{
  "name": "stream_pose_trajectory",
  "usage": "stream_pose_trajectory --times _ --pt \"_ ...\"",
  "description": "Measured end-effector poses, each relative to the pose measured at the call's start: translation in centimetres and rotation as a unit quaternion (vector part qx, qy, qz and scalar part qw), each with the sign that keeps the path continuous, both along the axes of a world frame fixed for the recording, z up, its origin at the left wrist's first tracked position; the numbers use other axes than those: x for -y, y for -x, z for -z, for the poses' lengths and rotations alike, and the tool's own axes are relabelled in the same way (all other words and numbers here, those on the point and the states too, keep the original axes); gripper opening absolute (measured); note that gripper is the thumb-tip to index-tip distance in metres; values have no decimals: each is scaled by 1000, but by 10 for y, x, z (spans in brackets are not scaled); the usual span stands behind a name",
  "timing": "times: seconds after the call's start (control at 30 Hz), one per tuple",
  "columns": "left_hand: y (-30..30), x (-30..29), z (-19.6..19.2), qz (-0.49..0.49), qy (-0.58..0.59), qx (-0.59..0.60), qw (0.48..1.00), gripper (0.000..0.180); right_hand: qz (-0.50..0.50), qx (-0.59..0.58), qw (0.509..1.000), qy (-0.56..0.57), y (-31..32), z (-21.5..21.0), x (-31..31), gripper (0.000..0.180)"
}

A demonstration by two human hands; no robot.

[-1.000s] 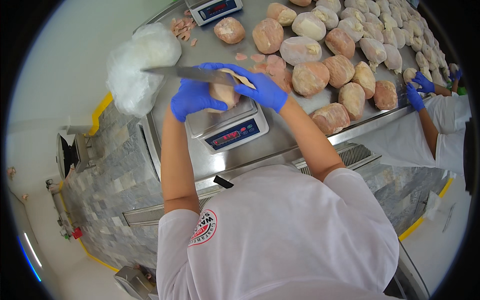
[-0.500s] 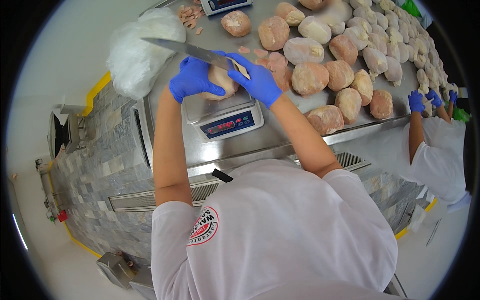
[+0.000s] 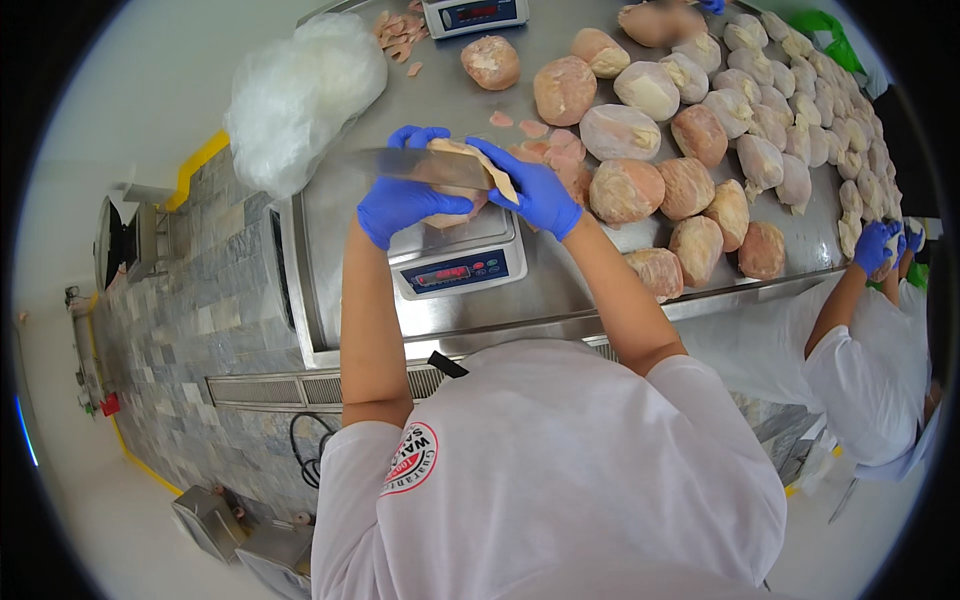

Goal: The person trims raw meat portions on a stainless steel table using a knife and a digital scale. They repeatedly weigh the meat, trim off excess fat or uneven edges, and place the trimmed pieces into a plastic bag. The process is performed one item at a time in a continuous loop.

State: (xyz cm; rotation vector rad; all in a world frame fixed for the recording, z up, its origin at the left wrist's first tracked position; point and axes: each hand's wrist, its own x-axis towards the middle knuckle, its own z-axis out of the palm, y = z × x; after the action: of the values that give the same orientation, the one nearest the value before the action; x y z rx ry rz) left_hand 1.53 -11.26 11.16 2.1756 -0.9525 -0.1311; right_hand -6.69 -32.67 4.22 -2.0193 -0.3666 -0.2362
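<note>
Your left hand [image 3: 405, 200], in a blue glove, is cupped closed around a round lump of meat [image 3: 455, 190] and holds it just above the scale [image 3: 455, 265]. Your right hand [image 3: 535, 190], also gloved, is closed on the handle of a knife [image 3: 415, 165]. The blade runs almost level across the top of the lump, its long axis left to right, tip pointing to your left toward the plastic bag [image 3: 300, 90]. A thin flap of skin or wrap lifts off the lump beside your right fingers.

From the head view, the steel desk [image 3: 330, 250] ends just past the scale on your side, and its left edge lies close beyond your left hand, below the plastic bag. That strip between bag and scale is bare metal. To your right the room is tight: wrapped lumps [image 3: 690, 140] lie packed side by side from near your right hand out to the far corner, with a few pink trimmings [image 3: 545, 140] just behind the knife. A second scale [image 3: 475, 15] sits at the far edge. Another person's gloved hand [image 3: 875, 245] rests at the desk's right edge, well apart from yours.
</note>
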Motion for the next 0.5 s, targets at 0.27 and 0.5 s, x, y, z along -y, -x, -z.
stream_pose_trajectory --times 0.27,0.5 --pt "0 1 -15 15 -109 52 993 100 93 -151 969 -171 -27 2 -10 61" --pt "6 -19 0 -160 130 -13 978 73 293 -251 923 -9 7 70 22 80"
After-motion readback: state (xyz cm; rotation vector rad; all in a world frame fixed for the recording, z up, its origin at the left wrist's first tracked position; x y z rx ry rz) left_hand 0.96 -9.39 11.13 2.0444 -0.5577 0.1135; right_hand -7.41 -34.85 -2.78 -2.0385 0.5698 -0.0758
